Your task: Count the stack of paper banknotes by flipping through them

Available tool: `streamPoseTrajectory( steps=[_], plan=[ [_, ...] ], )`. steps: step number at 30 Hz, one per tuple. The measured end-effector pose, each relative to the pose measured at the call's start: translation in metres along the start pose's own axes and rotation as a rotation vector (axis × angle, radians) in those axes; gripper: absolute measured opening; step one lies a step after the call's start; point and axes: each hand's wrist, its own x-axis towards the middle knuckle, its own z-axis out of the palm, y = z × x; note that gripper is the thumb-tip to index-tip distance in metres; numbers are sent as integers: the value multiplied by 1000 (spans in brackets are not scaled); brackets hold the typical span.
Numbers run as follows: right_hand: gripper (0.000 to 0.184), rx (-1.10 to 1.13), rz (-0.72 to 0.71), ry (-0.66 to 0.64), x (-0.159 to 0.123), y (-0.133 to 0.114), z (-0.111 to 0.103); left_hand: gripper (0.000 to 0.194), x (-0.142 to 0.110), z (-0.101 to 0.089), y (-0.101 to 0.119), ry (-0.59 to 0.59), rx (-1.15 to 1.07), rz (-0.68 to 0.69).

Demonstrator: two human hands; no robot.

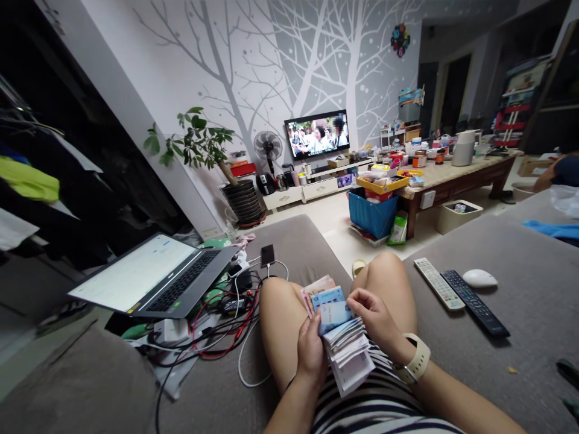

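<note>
Head view: a loose fan of paper in two hands

The left hand [312,346] closes its thumb over a paper bundle [348,352]; the right hand [377,316] holds thumb and forefinger narrow at the right edge of a blue slip [335,317] — whether they pinch it, I cannot tell. Pinkish slips [322,284] stick out beyond the blue, and whitish ones layer toward the lap. The bundle sits above the lap, between the knees. It should feel light and limp, easily creased, and its layers likely slide over each other — best held flat near the left edge, single slips taken by a free corner. Farther out, a pale remote [438,283] lies right, a laptop [196,282] left.
</note>
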Motion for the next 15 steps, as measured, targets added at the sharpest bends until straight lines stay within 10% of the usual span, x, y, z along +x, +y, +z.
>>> streamPoseTrajectory(
  steps=[15],
  plan=[
    [35,-3,52,41,6,7,-2,43,-1,-3,1,-167,-16,-60]
  ],
)
